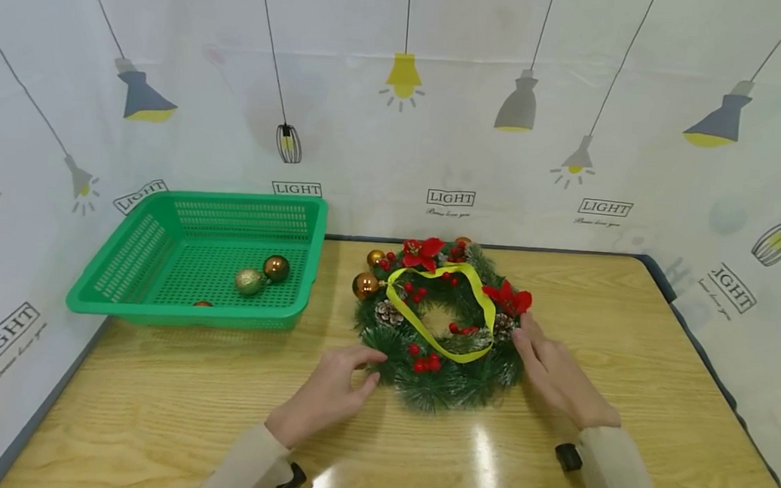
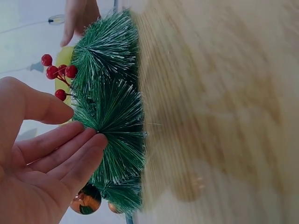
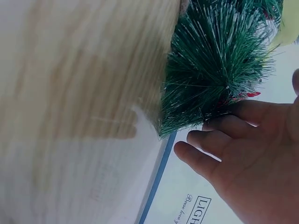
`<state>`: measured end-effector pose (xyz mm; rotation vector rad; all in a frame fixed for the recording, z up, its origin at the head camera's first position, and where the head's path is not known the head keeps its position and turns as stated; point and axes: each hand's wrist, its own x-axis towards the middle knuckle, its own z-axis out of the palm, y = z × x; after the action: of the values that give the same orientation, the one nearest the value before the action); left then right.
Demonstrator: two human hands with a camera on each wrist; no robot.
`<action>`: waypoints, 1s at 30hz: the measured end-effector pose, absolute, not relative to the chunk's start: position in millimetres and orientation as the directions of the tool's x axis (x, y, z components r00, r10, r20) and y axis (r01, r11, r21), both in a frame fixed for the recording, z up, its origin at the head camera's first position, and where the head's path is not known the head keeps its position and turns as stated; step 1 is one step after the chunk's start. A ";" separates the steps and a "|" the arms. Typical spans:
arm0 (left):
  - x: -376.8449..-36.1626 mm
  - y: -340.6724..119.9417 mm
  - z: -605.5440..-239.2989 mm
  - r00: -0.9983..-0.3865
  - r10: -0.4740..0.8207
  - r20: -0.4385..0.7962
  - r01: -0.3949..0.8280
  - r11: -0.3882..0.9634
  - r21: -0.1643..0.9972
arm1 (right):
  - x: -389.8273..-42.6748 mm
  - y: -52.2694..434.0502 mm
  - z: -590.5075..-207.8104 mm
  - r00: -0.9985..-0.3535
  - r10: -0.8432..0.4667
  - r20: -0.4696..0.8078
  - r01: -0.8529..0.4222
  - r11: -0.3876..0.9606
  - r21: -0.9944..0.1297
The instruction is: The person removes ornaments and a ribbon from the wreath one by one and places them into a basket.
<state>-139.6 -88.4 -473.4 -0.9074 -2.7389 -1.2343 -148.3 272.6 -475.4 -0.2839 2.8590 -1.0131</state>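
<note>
A green Christmas wreath (image 1: 430,394) lies flat on the table, dressed with red poinsettias, red berries, pinecones and shiny baubles. Across its top runs a loop of yellow ribbon (image 1: 418,329). My left hand (image 1: 329,391) is at the wreath's near left edge, its fingertips right at the green needles (image 2: 117,121) and the thumb apart from the fingers. On the opposite side, my right hand (image 1: 561,377) has its fingers extended along the wreath's outer edge beside a poinsettia (image 1: 509,299). In the right wrist view those fingertips meet the needles (image 3: 215,70) from the side.
At the back left stands a green plastic basket (image 1: 188,313) with a gold glitter bauble (image 1: 248,282), a brown bauble (image 1: 276,268) and part of another one inside. The wooden table (image 1: 629,329) ends at a white backdrop (image 1: 358,121) printed with lamps.
</note>
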 end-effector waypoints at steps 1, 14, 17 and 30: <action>-138.9 -87.8 -473.4 -0.833 0.505 0.227 0.503 0.519 0.691 | -149.8 273.0 -475.4 -0.978 -0.207 -0.028 -0.143 0.762 -0.632; -128.1 -77.3 -474.5 -0.809 0.544 0.225 0.496 0.424 0.758 | -166.9 285.6 -474.6 -0.981 -0.194 -0.003 -0.141 0.727 -0.672; -125.5 -76.0 -474.1 -0.803 0.554 0.219 0.492 0.412 0.767 | -170.1 287.2 -474.2 -0.987 -0.161 -0.009 -0.110 0.716 -0.690; -113.3 -62.4 -475.0 -0.758 0.614 0.221 0.559 0.436 0.706 | -184.2 287.4 -472.5 -0.993 -0.110 -0.033 -0.056 0.721 -0.691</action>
<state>-113.3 -62.4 -475.0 -1.1119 -2.7193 -1.2939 -184.2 287.4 -472.5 -0.1374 2.8470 -1.1396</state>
